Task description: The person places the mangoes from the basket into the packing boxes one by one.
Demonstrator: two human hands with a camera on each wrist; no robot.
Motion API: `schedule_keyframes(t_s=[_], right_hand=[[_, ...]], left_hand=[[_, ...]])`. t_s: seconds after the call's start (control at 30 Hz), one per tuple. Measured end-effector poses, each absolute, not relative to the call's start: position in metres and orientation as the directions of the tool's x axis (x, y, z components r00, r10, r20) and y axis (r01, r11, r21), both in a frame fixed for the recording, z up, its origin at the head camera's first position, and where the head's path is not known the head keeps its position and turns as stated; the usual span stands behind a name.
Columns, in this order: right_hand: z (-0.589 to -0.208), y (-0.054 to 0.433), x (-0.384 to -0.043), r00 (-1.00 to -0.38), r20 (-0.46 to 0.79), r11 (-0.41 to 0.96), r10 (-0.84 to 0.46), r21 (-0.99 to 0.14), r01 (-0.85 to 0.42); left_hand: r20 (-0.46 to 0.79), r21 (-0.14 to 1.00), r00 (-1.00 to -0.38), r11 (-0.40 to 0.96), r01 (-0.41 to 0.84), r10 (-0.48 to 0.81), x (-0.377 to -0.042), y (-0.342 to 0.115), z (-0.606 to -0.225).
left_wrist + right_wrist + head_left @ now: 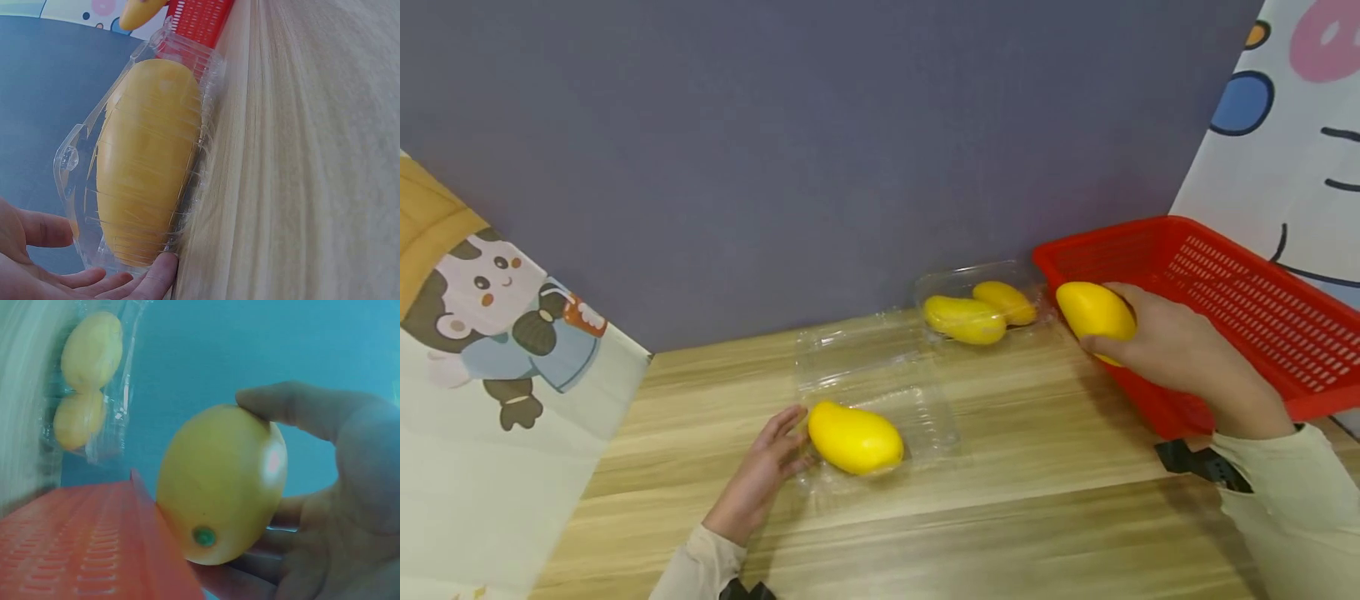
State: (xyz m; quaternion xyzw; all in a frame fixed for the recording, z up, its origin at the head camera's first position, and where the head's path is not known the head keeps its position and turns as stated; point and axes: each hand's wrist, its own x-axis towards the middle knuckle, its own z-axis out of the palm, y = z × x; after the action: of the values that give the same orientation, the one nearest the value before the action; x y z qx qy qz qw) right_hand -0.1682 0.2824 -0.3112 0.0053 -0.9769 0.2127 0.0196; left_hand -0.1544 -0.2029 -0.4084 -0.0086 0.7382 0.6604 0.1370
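In the head view my right hand (1172, 342) grips a yellow mango (1096, 318) over the near left rim of a red basket (1247, 267). The right wrist view shows thumb and fingers round that mango (219, 481), its green stem spot facing the camera. My left hand (771, 454) touches the left side of a clear plastic clamshell box (936, 417), its fingers loosely extended. One mango (856, 437) lies in that box, whose lid is folded back. From the left wrist, fingertips (164, 265) rest at the box's end.
A second clear box (977, 273), holding two mangoes (964, 320), stands at the back beside the basket. Behind the wooden table (715, 392) rises a grey-blue panel (850, 167). Cartoon-printed panels flank both sides.
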Motion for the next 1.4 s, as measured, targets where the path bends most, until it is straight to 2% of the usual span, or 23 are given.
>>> schedule_keyframes(t_s=[0.2,0.47,0.87,1.13,1.4], right_hand=[[-0.314,0.271,-0.166,-0.998,0.053,0.902,-0.021,-0.429,-0.042],[-0.322,0.231,-0.161,-0.991,0.083,0.883,-0.107,-0.450,-0.133],[-0.335,0.167,-0.165,-0.945,0.204,0.878,-0.257,-0.361,-0.316],[-0.346,0.136,-0.166,-0.931,0.170,0.835,-0.323,-0.412,-0.365],[-0.348,0.110,-0.165,-0.922,0.206,0.841,-0.327,-0.381,-0.384]], left_hand=[[-0.216,0.971,-0.960,0.143,-0.191,0.180,-0.156,-0.205,-0.406],[-0.215,0.972,-0.963,0.135,-0.194,0.165,-0.155,-0.208,-0.407],[-0.222,0.970,-0.962,0.140,-0.201,0.157,-0.156,-0.207,-0.408],[-0.224,0.970,-0.963,0.132,-0.205,0.152,-0.156,-0.204,-0.407],[-0.227,0.970,-0.960,0.129,-0.207,0.166,-0.154,-0.204,-0.405]])
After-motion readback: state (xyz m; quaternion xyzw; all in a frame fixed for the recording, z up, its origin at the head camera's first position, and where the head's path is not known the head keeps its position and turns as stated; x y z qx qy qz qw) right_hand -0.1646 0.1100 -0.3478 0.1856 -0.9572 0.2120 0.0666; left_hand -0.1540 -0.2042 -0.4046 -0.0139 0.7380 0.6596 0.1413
